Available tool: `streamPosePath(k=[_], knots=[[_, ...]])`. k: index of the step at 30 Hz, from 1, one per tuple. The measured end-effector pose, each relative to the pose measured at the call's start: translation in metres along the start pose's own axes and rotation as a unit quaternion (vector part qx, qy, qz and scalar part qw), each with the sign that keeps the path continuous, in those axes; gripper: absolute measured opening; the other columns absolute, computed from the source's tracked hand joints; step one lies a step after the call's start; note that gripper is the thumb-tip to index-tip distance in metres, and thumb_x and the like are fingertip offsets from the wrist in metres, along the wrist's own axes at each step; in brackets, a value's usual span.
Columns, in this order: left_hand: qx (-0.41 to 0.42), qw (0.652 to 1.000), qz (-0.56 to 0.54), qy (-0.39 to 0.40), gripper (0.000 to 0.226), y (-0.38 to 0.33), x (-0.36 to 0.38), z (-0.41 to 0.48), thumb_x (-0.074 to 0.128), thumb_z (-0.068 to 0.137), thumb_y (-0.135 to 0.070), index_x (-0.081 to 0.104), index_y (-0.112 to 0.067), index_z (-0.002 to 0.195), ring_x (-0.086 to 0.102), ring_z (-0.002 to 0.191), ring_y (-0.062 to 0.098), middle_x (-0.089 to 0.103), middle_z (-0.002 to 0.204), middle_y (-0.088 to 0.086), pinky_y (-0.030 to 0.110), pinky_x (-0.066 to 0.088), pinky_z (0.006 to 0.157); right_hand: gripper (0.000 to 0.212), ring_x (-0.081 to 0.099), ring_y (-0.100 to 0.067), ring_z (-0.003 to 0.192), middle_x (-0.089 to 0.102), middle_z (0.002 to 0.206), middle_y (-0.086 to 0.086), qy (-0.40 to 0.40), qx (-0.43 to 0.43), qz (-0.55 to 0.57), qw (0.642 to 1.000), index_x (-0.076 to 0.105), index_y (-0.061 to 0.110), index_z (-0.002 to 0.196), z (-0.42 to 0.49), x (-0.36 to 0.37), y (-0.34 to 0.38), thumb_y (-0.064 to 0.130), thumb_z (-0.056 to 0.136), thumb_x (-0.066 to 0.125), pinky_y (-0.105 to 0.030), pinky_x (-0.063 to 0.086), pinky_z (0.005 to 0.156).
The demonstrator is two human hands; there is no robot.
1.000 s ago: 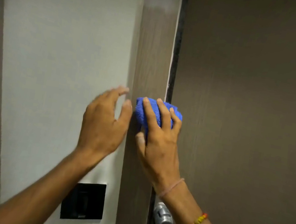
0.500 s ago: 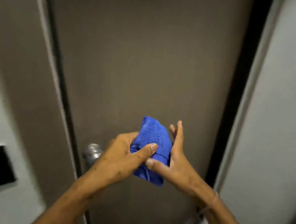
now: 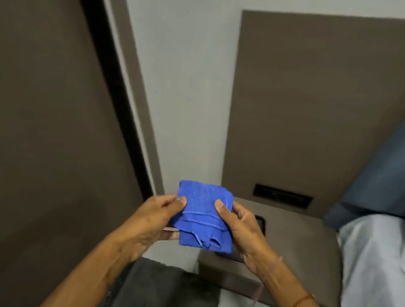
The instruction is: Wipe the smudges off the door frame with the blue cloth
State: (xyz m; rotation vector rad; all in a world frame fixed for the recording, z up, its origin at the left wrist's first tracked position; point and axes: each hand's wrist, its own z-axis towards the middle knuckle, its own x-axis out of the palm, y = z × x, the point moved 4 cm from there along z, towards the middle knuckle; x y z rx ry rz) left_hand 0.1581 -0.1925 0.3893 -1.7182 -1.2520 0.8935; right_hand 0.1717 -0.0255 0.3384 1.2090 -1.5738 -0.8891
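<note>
— Since a second ago you've pulled the cloth (image 3: 202, 214) off the frame (image 3: 130, 67) and turned right; door (image 3: 32, 99) and frame now slant up the left, and a desk (image 3: 299, 237) and bed (image 3: 376, 273) fill the right.

— Where's the cloth now, and who has it?

— In the air in front of you, above the desk's near-left corner, touching neither desk nor frame. Your left hand (image 3: 156, 217) pinches its left edge and your right hand (image 3: 240, 228) its right edge, thumbs on the front. It's folded into a small pad, loose hems hanging at the bottom.

— So what am I doing here?

— Refolding, I'd judge, to get a fresh face. Tuck those loose hems inside so they don't drag, and keep the pad flat and firm enough to fit your palm.

— And then?

— Turn back left and press the clean face flat on the frame. I can't see any smudges from this angle, so check the whole strip before stopping.
</note>
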Motion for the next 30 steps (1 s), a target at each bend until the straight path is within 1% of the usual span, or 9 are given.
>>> streamPosePath(k=[4, 6, 9, 12, 15, 20, 23, 27, 30], knots=[[-0.044, 0.998, 0.051, -0.017, 0.017, 0.047, 0.074, 0.097, 0.051, 0.094, -0.018, 0.064, -0.011, 0.085, 0.066, 0.057, 0.006, 0.069, 0.066, -0.004, 0.022, 0.056, 0.05, 0.026, 0.067, -0.028, 0.096, 0.068, 0.112, -0.015, -0.073, 0.048, -0.066, 0.994, 0.059, 0.011, 0.111, 0.056, -0.094, -0.04, 0.021, 0.087, 0.063, -0.045, 0.056, 0.086], [-0.085, 0.994, 0.057, -0.029, 0.014, 0.086, 0.104, 0.152, 0.052, 0.093, -0.015, 0.064, -0.007, 0.094, 0.068, 0.068, 0.016, 0.071, 0.081, 0.007, 0.025, 0.058, 0.053, 0.022, 0.065, -0.023, 0.099, 0.065, 0.114, -0.011, -0.066, 0.073, -0.114, 0.989, 0.057, 0.018, 0.109, 0.094, -0.135, -0.074, 0.022, 0.088, 0.063, -0.045, 0.055, 0.09], [-0.132, 0.988, 0.06, -0.057, 0.016, 0.146, 0.132, 0.225, 0.056, 0.091, -0.013, 0.058, -0.005, 0.105, 0.067, 0.083, 0.026, 0.067, 0.099, 0.015, 0.034, 0.059, 0.066, 0.029, 0.059, -0.014, 0.101, 0.059, 0.106, 0.008, -0.079, 0.097, -0.16, 0.979, 0.053, 0.029, 0.107, 0.146, -0.182, -0.127, 0.018, 0.084, 0.068, -0.031, 0.053, 0.086], [-0.142, 0.98, 0.086, -0.107, 0.018, 0.215, 0.155, 0.298, 0.06, 0.087, -0.008, 0.055, -0.007, 0.104, 0.064, 0.083, 0.026, 0.066, 0.096, 0.013, 0.039, 0.057, 0.075, 0.035, 0.057, -0.024, 0.104, 0.058, 0.108, -0.003, -0.137, 0.123, -0.23, 0.955, 0.054, 0.008, 0.115, 0.209, -0.226, -0.193, 0.011, 0.083, 0.069, -0.038, 0.05, 0.09], [-0.129, 0.97, 0.147, -0.142, 0.026, 0.276, 0.176, 0.358, 0.063, 0.084, -0.011, 0.054, -0.009, 0.109, 0.062, 0.076, 0.019, 0.06, 0.083, 0.0, 0.028, 0.052, 0.066, 0.041, 0.057, -0.03, 0.108, 0.06, 0.119, -0.018, -0.161, 0.163, -0.272, 0.935, 0.051, -0.002, 0.119, 0.261, -0.256, -0.256, 0.011, 0.084, 0.068, -0.034, 0.047, 0.088], [-0.052, 0.952, 0.255, -0.16, 0.04, 0.323, 0.193, 0.417, 0.063, 0.083, -0.011, 0.05, -0.008, 0.121, 0.059, 0.102, 0.036, 0.061, 0.112, 0.021, 0.043, 0.048, 0.094, 0.048, 0.051, -0.036, 0.114, 0.053, 0.126, -0.023, -0.163, 0.119, -0.378, 0.904, 0.042, -0.002, 0.124, 0.304, -0.278, -0.304, 0.01, 0.084, 0.066, -0.034, 0.042, 0.092], [0.018, 0.901, 0.417, -0.12, 0.053, 0.338, 0.206, 0.424, 0.059, 0.084, -0.01, 0.041, -0.012, 0.133, 0.048, 0.118, 0.034, 0.04, 0.138, 0.019, 0.044, 0.045, 0.098, 0.065, 0.031, -0.039, 0.131, 0.026, 0.147, -0.024, -0.094, 0.062, -0.541, 0.833, 0.026, 0.004, 0.141, 0.308, -0.281, -0.323, 0.008, 0.087, 0.061, -0.044, 0.033, 0.106], [0.053, 0.779, 0.619, 0.083, 0.067, 0.356, 0.224, 0.412, 0.053, 0.087, -0.015, 0.021, -0.016, 0.146, 0.02, 0.142, 0.03, 0.017, 0.157, 0.01, 0.044, 0.027, 0.114, 0.063, 0.021, -0.033, 0.138, 0.011, 0.156, -0.013, 0.06, 0.008, -0.701, 0.711, 0.018, 0.011, 0.146, 0.298, -0.273, -0.337, 0.007, 0.091, 0.049, -0.044, 0.032, 0.108], [0.015, 0.776, 0.618, 0.122, 0.068, 0.352, 0.221, 0.407, 0.049, 0.09, -0.022, 0.013, -0.016, 0.148, 0.007, 0.146, 0.024, 0.009, 0.16, 0.006, 0.039, 0.012, 0.119, 0.074, 0.009, -0.033, 0.143, -0.003, 0.158, -0.011, 0.142, 0.08, -0.724, 0.67, 0.003, 0.011, 0.148, 0.289, -0.271, -0.34, 0.015, 0.091, 0.051, -0.046, 0.022, 0.114]])
